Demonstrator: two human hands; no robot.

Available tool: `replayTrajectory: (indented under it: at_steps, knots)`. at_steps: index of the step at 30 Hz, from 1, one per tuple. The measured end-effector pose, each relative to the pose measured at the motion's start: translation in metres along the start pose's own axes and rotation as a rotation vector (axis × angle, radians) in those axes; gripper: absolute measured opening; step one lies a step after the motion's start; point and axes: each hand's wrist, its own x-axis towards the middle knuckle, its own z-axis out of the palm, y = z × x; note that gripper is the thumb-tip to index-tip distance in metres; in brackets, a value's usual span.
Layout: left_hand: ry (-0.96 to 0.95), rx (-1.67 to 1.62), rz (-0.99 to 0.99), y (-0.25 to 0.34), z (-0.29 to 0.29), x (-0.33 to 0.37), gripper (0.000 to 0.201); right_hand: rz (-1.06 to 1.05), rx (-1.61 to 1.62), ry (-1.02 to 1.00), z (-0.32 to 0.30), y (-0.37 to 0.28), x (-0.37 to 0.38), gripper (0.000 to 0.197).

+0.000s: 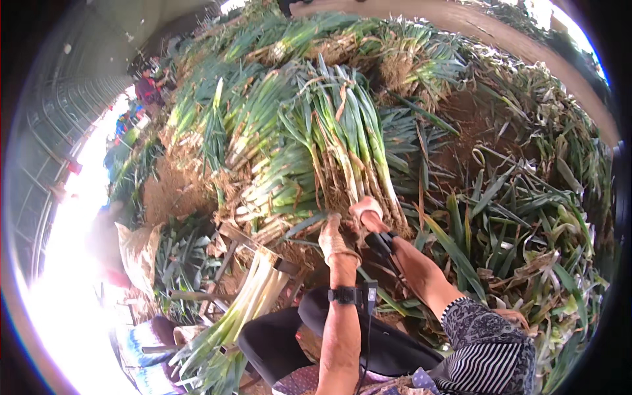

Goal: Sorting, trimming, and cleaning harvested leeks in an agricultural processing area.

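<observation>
I am seeing the pale-gloved left hand [334, 240] and pale-gloved right hand [367, 210] working at the root end of a long green-and-white leek bunch [352, 148], its leaves pointing away. I'm not managing to tell whether the fingers are pinching stems. I'm judging this as sorting stalks; the next move is probably calling for a firm root-end hold. Nearer and left of the bunch, a clean white-stemmed leek bundle [258, 286] is resting.

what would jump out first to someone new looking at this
Probably the big bunch of leeks in the middle, green tops pointing away, with the left hand and right hand down at its root end. Next, the smooth, pale leek stalks at lower left, beside the person's legs. The heap of loose leaves spreading along the right side also stands out.
</observation>
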Motion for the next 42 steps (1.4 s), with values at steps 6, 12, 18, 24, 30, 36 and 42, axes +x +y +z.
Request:
replayTrajectory:
  at_steps: [6,12,18,24,30,36,42]
  knots:
    - [-0.022,0.001,-0.061,-0.007,0.009,-0.009,0.014,0.137,0.076,0.029,0.004,0.006,0.004,0.033]
    - [0.018,0.016,-0.015,-0.014,0.003,0.001,0.015,-0.001,-0.206,0.003,0.001,-0.009,-0.014,0.019]
    - [0.088,0.107,0.091,0.007,0.002,-0.006,0.017,-0.657,0.479,-0.207,-0.084,0.0,-0.043,0.025]
    - [0.051,0.12,-0.07,-0.019,0.032,-0.004,0.014,0.135,0.617,-0.384,-0.136,0.081,-0.1,0.029]
    - [0.038,0.396,-0.003,-0.058,0.01,0.02,0.02,0.334,0.689,-0.357,-0.117,0.102,-0.176,0.024]
    - [-0.279,0.403,-0.197,-0.092,0.018,0.015,0.029,0.385,0.515,-0.329,-0.197,0.07,-0.266,0.033]
    - [-0.351,0.657,-0.082,-0.091,0.038,-0.028,0.012,0.239,0.807,-0.252,-0.202,0.109,-0.285,0.029]
